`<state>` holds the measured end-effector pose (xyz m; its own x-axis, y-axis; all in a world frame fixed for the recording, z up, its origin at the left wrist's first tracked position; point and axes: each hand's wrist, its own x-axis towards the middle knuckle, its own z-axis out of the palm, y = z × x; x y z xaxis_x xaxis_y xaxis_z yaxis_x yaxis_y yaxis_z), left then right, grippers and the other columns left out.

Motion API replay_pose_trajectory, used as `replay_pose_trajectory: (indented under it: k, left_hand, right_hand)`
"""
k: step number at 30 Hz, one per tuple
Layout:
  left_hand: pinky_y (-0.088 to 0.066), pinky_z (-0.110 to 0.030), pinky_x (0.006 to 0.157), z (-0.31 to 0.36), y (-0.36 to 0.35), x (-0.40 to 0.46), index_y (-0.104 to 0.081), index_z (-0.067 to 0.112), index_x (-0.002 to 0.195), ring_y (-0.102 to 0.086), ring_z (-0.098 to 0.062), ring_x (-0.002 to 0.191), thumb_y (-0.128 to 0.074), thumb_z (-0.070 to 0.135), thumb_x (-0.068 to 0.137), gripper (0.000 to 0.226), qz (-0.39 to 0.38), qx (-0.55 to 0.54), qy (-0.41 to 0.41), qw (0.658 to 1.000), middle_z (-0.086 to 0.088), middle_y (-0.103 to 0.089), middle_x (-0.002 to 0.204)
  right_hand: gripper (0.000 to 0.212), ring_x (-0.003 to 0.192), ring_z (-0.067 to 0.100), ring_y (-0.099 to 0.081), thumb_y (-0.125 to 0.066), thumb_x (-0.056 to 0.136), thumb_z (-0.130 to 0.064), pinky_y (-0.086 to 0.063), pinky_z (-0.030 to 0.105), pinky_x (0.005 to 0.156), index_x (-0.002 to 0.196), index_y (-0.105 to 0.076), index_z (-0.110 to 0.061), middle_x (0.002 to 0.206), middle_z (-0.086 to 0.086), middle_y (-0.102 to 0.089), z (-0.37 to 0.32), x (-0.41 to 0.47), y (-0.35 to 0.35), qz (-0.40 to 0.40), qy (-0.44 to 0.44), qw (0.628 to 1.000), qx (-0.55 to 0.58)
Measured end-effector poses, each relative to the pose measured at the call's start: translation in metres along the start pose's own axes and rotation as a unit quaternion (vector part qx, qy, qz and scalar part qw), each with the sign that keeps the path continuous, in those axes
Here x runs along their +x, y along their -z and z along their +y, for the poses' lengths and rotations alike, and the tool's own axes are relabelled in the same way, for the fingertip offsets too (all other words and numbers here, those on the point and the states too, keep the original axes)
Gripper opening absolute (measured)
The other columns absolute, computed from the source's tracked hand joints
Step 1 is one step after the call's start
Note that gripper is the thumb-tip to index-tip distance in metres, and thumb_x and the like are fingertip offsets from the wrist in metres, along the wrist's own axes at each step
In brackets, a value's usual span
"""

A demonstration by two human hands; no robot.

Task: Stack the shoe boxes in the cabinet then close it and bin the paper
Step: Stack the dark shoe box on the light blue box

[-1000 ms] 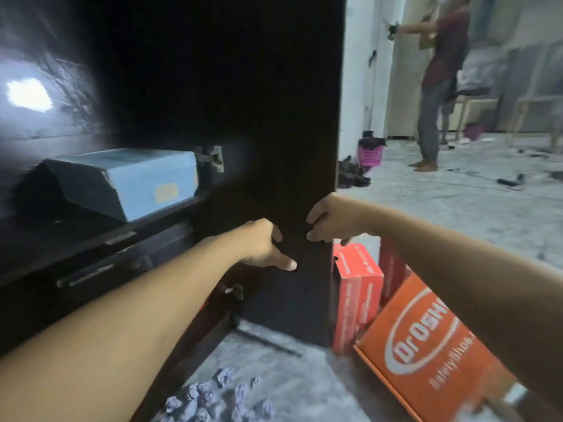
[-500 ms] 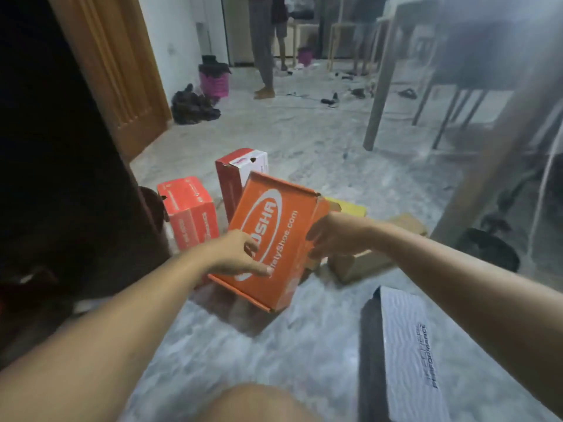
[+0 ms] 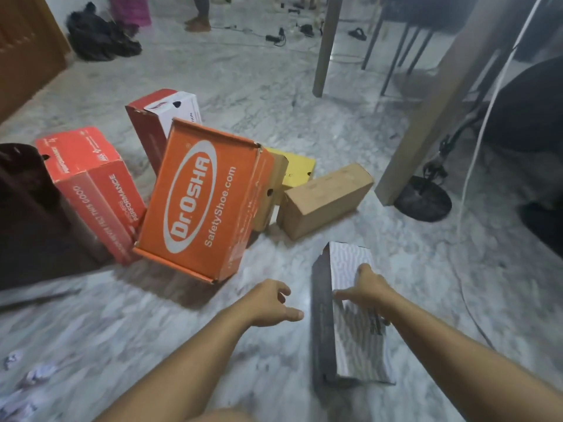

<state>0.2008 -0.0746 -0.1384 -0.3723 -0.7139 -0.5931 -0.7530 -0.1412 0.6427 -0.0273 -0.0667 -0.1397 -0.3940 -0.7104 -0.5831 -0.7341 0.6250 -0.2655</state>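
Observation:
Several shoe boxes stand on the marble floor. A large orange Dr.OSHA box (image 3: 198,202) leans tilted between a red box (image 3: 91,190) and a red-and-white box (image 3: 161,117). Behind it lie a yellow box (image 3: 297,170) and a brown cardboard box (image 3: 326,199). Nearest me is a grey patterned box (image 3: 353,330). My right hand (image 3: 365,287) rests on its top with fingers spread. My left hand (image 3: 271,303) hovers open over the floor just left of that box, holding nothing. The dark cabinet door (image 3: 27,214) fills the left edge. Crumpled paper (image 3: 36,376) lies at the lower left.
Table legs (image 3: 326,44) and a slanted post (image 3: 426,123) rise at the right, with a round black stand base (image 3: 423,199) and a white cable beside them. A black bag (image 3: 100,41) and a person's feet (image 3: 198,22) are far back. A wooden door (image 3: 24,50) stands at the upper left.
My view swung from the cabinet down to the floor. Both hands left the orange box and moved right and nearer, my right hand landing on the grey patterned box.

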Motion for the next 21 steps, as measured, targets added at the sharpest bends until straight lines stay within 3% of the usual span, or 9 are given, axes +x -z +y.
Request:
replay_pose_trajectory:
  k: [3,7,10,12,15,17,19,21]
  left_hand:
    - [-0.050,-0.031,0.094,-0.010,-0.014,0.004,-0.049,0.015,0.139,-0.060,-0.018,0.110,-0.077,0.046,0.075,0.076,0.000,-0.028,0.013,1.000,-0.003,-0.056,0.132]
    - [-0.046,-0.024,0.085,-0.022,-0.028,0.003,-0.042,0.015,0.144,-0.057,-0.016,0.114,-0.075,0.044,0.078,0.079,0.006,-0.083,0.030,0.996,-0.004,-0.051,0.139]
    - [-0.051,-0.030,0.092,-0.031,-0.036,0.003,-0.058,0.021,0.128,-0.062,-0.012,0.107,-0.077,0.043,0.074,0.061,0.021,-0.132,0.024,0.991,0.002,-0.063,0.127]
    - [-0.053,-0.034,0.092,-0.038,-0.036,0.003,-0.064,0.023,0.116,-0.066,-0.010,0.099,-0.081,0.041,0.069,0.053,0.047,-0.173,0.029,0.983,0.007,-0.069,0.114]
    - [-0.056,-0.031,0.085,-0.046,-0.034,-0.002,-0.063,0.022,0.120,-0.068,-0.010,0.094,-0.081,0.034,0.064,0.060,0.062,-0.191,0.023,0.979,0.011,-0.068,0.112]
    - [-0.057,-0.027,0.080,-0.049,-0.035,-0.004,-0.063,0.025,0.125,-0.068,-0.006,0.090,-0.077,0.032,0.063,0.064,0.065,-0.213,0.010,0.975,0.013,-0.067,0.116]
    - [-0.051,-0.015,0.069,-0.050,-0.036,-0.006,-0.063,0.024,0.124,-0.062,0.000,0.087,-0.078,0.028,0.074,0.052,0.088,-0.258,0.023,0.962,0.010,-0.063,0.120]
    - [-0.046,-0.013,0.068,-0.051,-0.037,-0.006,-0.068,0.019,0.118,-0.061,-0.006,0.095,-0.074,0.027,0.083,0.037,0.105,-0.311,0.052,0.943,0.003,-0.062,0.126]
  right_hand:
    - [0.096,0.109,0.034,-0.056,-0.079,0.061,-0.055,-0.046,0.035,0.074,0.136,-0.031,-0.021,0.130,0.015,-0.043,-0.005,0.001,-0.015,0.043,0.010,0.999,-0.028]
    - [0.083,0.105,0.034,-0.056,-0.075,0.063,-0.063,-0.050,0.040,0.080,0.126,-0.033,-0.030,0.122,0.010,-0.045,-0.018,-0.002,-0.026,0.067,0.040,0.995,-0.059]
    - [0.061,0.084,0.030,-0.064,-0.071,0.076,-0.044,-0.062,0.040,0.061,0.126,-0.038,-0.034,0.113,0.008,-0.049,-0.024,-0.004,-0.033,0.044,0.083,0.995,0.031]
    - [0.054,0.078,0.028,-0.067,-0.067,0.080,-0.025,-0.060,0.040,0.049,0.127,-0.041,-0.033,0.110,0.008,-0.051,-0.026,-0.004,-0.037,0.023,0.097,0.989,0.113]
    - [0.052,0.077,0.032,-0.069,-0.063,0.081,-0.008,-0.060,0.045,0.051,0.123,-0.042,-0.030,0.103,0.007,-0.050,-0.022,0.000,-0.040,-0.001,0.081,0.980,0.184]
    - [0.056,0.077,0.034,-0.069,-0.063,0.081,-0.003,-0.060,0.047,0.052,0.125,-0.041,-0.029,0.110,0.011,-0.050,-0.016,0.004,-0.041,-0.009,0.072,0.972,0.225]
    - [0.056,0.078,0.034,-0.069,-0.066,0.081,0.000,-0.060,0.047,0.052,0.121,-0.042,-0.031,0.114,0.014,-0.051,-0.009,0.007,-0.040,-0.004,0.067,0.968,0.243]
    - [0.053,0.078,0.034,-0.068,-0.066,0.082,0.002,-0.060,0.048,0.051,0.117,-0.042,-0.030,0.112,0.015,-0.051,-0.003,0.009,-0.039,0.002,0.059,0.971,0.231]
